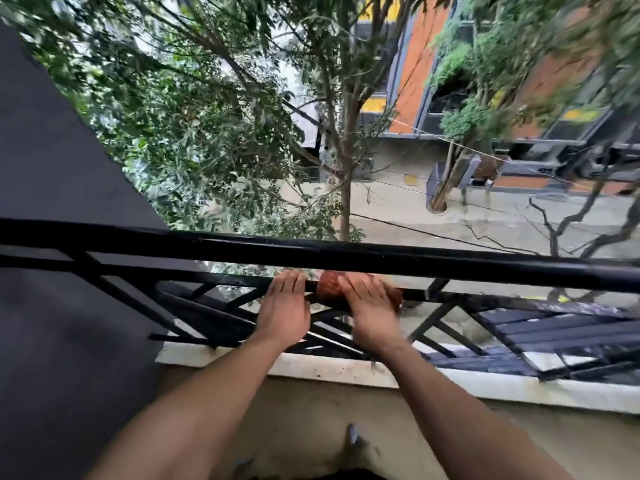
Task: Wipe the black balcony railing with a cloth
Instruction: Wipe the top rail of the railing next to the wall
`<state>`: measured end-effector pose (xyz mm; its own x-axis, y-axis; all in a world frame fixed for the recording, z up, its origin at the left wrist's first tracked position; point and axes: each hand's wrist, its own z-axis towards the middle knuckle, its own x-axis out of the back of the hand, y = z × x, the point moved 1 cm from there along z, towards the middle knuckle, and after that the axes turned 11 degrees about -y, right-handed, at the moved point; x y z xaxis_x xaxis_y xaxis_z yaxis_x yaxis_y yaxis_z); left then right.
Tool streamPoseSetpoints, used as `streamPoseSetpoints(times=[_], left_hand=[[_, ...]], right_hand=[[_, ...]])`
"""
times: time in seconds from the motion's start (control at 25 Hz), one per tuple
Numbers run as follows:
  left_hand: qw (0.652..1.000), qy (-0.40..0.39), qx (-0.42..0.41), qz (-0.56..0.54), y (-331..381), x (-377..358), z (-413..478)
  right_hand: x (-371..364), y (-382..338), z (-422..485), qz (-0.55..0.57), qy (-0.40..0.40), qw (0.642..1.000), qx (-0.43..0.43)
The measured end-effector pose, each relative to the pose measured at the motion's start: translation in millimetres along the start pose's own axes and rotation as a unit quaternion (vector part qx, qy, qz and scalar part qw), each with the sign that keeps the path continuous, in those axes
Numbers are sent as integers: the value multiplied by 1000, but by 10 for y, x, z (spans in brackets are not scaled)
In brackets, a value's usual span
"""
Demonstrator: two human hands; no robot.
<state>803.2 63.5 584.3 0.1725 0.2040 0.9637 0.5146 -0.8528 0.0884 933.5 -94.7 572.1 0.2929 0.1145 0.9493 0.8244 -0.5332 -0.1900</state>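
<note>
The right hand (369, 306) squeezes the brown cloth (329, 285) round the lower bar (225, 281) of the black railing (381, 259), the left hand (284, 304) grips that bar beside it, and a loose hold could drop the cloth to the street (415, 209).

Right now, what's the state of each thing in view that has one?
black metal balcony railing: glossy, top bar untouched.
left hand: fingers curled over the railing's lower bar.
reddish-brown cloth: bunched over that lower bar, just right of the left hand.
right hand: motion-blurred, fingers curled over the cloth, pressing it to the bar.
</note>
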Motion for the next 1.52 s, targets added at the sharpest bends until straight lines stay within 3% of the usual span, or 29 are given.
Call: streamPoseSetpoints(times=[0.08, 0.2, 0.24, 0.36, 0.44, 0.48, 0.52, 0.6, 0.64, 0.72, 0.88, 1.0, 1.04, 1.08, 1.16, 1.28, 1.36, 1.52], left_hand=[[999, -21, -30, 13, -13, 40, 11], [997, -22, -60, 38, -210, 76, -111], [997, -16, -65, 44, -339, 83, -150], [999, 9, -38, 29, -903, 90, -261], [999, 12, -18, 34, -1302, 61, -353], [999, 8, -19, 40, -1479, 38, -401], [999, 4, -20, 37, -1649, 4, -478], [999, 31, -11, 4, -1918, -63, -647], [999, 53, -7, -11, -2007, -83, -723], [995, 86, -4, -46, -2161, -86, -783], [982, 136, 53, -117, -2408, -10, -737], [977, 145, 94, -123, -2510, 6, -710], [978, 138, 98, -124, -2495, -6, -713], [979, 127, 99, -128, -2452, -22, -721], [982, 99, 92, -134, -2314, -73, -741], [984, 83, 80, -139, -2260, -132, -771], [978, 93, 91, -162, -2410, -125, -793], [967, 124, 110, -193, -2972, -91, -874]], right_hand=[[-3, 345, -151, -8, 44, 997, -61], [-126, 26, -7, 13, 53, 956, -287], [-159, -363, 203, 41, 29, 959, -280], [-377, -1352, 561, 5, 31, 997, -63], [-277, -1188, 503, -5, 29, 1000, -3], [-232, -1037, 427, -2, 46, 998, -42], [-235, -931, 343, 7, 67, 988, -138], [-270, -962, 303, 21, 98, 942, -320], [-276, -1173, 410, 29, 98, 930, -352], [-241, -1864, 711, 50, 58, 953, -294], [-226, -3014, 1180, 20, -19, 999, -33], [-44, -2826, 1180, 41, -31, 992, 118], [38, -2570, 1031, 51, -13, 991, 122], [99, -2220, 858, 56, 8, 995, 79], [152, -1482, 503, 10, 50, 994, -99], [9, -1111, 380, -12, 29, 956, -291], [-112, -1487, 621, 20, 43, 947, -317], [-297, -2806, 1171, 28, 27, 977, -211]])
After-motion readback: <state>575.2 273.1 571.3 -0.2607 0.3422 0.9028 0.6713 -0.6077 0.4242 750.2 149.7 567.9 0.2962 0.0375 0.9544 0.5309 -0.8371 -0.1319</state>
